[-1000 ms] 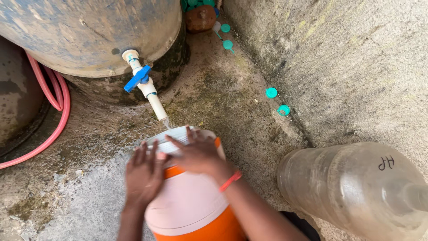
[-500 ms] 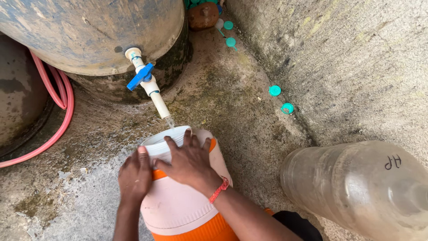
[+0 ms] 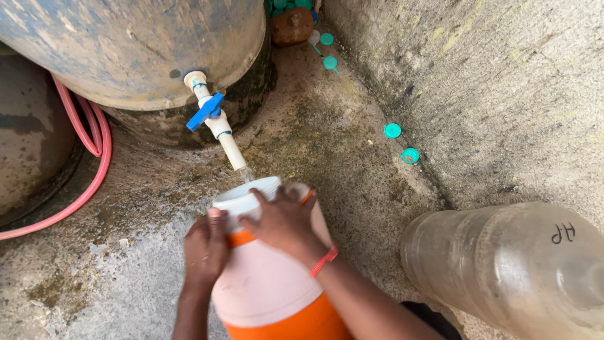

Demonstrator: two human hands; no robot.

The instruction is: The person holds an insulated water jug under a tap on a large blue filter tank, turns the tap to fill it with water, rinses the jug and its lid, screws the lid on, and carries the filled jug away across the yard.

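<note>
1. Left hand [image 3: 204, 249] is now gripping the near-left side of the white-and-orange jug [image 3: 267, 277], fingers curled on it; a second ago it was lying flat on top.
2. Right hand [image 3: 283, 220] is spreading its fingers over the white lid [image 3: 245, 198] — pressing, not clasping.
3. Jug is sitting on the concrete floor [image 3: 352, 138], mouth just under the white tap [image 3: 220, 129]; it's been tipped closer to the spout — lid work continuing.

Under my hands there is no package, sign or screen. The only marking is a short dark handwritten mark [image 3: 564, 232] on the clear plastic bottle [image 3: 503, 264] lying at my right beside the wall.
</note>
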